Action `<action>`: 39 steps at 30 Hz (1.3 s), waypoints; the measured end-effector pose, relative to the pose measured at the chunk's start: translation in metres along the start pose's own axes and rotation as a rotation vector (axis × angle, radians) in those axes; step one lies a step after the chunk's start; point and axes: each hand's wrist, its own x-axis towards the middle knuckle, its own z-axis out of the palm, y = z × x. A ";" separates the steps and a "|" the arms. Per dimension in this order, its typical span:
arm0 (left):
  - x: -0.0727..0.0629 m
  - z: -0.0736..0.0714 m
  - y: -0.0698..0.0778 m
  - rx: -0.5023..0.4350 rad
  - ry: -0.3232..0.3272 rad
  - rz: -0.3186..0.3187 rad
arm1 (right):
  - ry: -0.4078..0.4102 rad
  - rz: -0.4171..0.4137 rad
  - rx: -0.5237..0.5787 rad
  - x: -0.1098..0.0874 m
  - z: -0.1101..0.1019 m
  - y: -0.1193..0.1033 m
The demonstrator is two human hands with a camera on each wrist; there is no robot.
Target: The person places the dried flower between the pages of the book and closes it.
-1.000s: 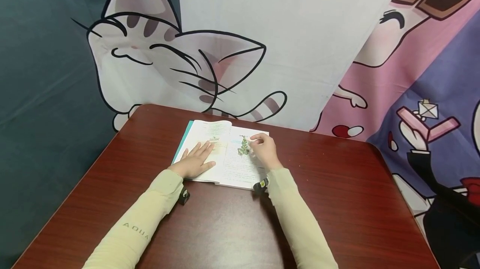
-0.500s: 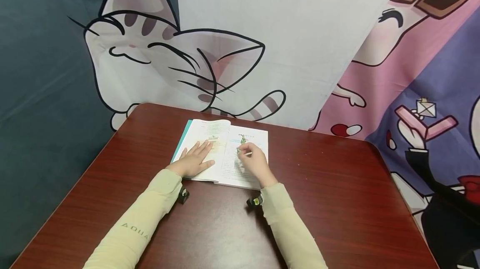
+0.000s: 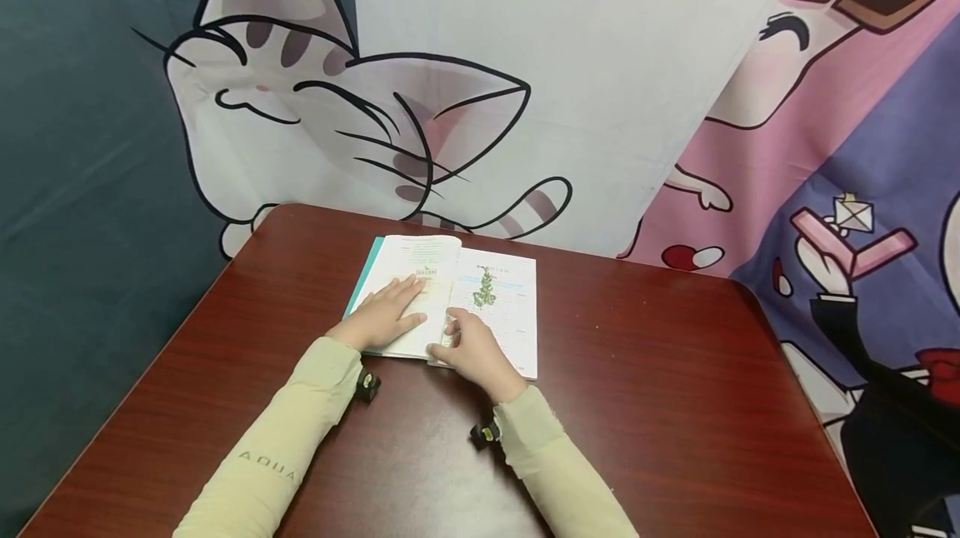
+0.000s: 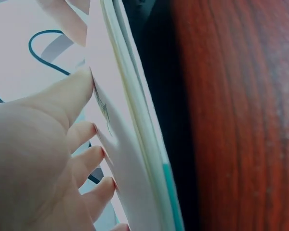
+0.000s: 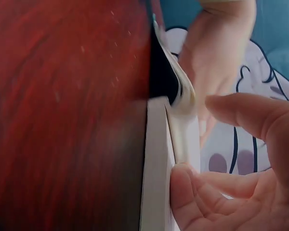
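An open book (image 3: pixel 517 338) with a teal cover edge lies on the table. Its right page bears a green plant picture (image 3: pixel 485 288). My left hand (image 3: pixel 382 317) rests flat on the left page, fingers spread; the left wrist view shows that hand (image 4: pixel 48 139) with its fingertips against the paper. Near the lower end of the gutter is my right hand (image 3: pixel 476 351), its fingers bent and its thumb apart from them. In the right wrist view, the right hand's (image 5: pixel 231 163) bent fingers touch the right page beside the gutter, and nothing shows gripped between thumb and fingers.
The reddish-brown wooden table (image 3: pixel 660 405) extends on all sides of the book. Behind it hangs a backdrop (image 3: pixel 600 63) printed with a cartoon cat and other figures. Each wrist carries a small black camera (image 3: pixel 367 386).
My right hand has moved from the plant picture on the right page down and left to the lower gutter, and its thumb has spread from the fingers. The left hand stays on the left page.
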 end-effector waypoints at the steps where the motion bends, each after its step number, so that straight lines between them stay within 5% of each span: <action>1: 0.000 -0.001 0.000 0.002 0.012 0.007 | -0.006 -0.012 -0.011 0.000 0.002 -0.001; 18: -0.004 -0.006 -0.004 -0.056 0.223 -0.012 | -0.018 -0.007 -0.273 0.004 0.014 -0.016; 29: -0.004 -0.005 -0.016 -0.094 0.292 -0.149 | -0.029 -0.055 -0.262 0.007 0.013 -0.008; 39: -0.013 -0.013 -0.020 -0.228 0.298 -0.350 | -0.031 -0.119 -0.145 0.007 0.009 -0.004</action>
